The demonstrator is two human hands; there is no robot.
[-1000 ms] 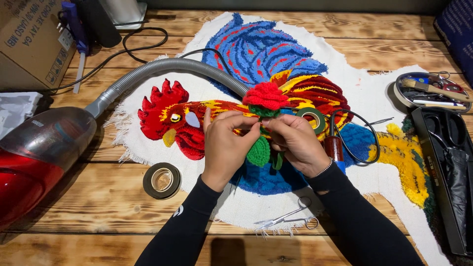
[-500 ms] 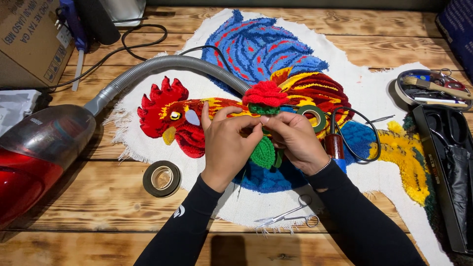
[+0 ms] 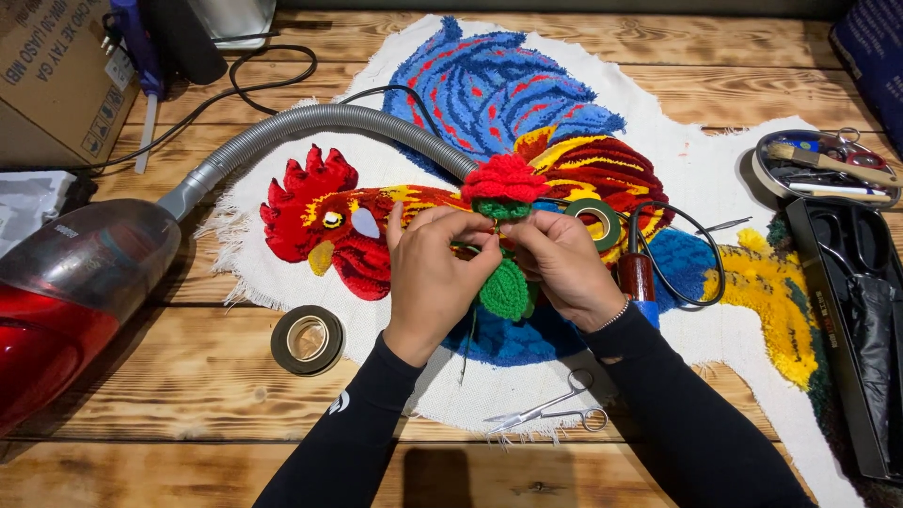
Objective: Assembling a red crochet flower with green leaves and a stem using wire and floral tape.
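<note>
Both hands pinch a crocheted flower above the rooster rug (image 3: 527, 122): the left hand (image 3: 435, 273) and right hand (image 3: 562, 268) have their grip pressed together on the stem under the red bloom (image 3: 505, 179); a green leaf (image 3: 505, 290) hangs below. The flower looks nearly complete, not yet set down. A vacuum hose (image 3: 310, 122), tape roll (image 3: 307, 339) and small scissors (image 3: 550, 414) lie near on the worktop (image 3: 188, 395).

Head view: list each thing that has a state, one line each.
Left hand: pinching the flower stem.
Right hand: pinching the flower stem.
Crochet flower: held above the rug.
Small scissors: shut, lying on the rug edge.
Tape roll: flat on the table.
Black case: open.
</note>
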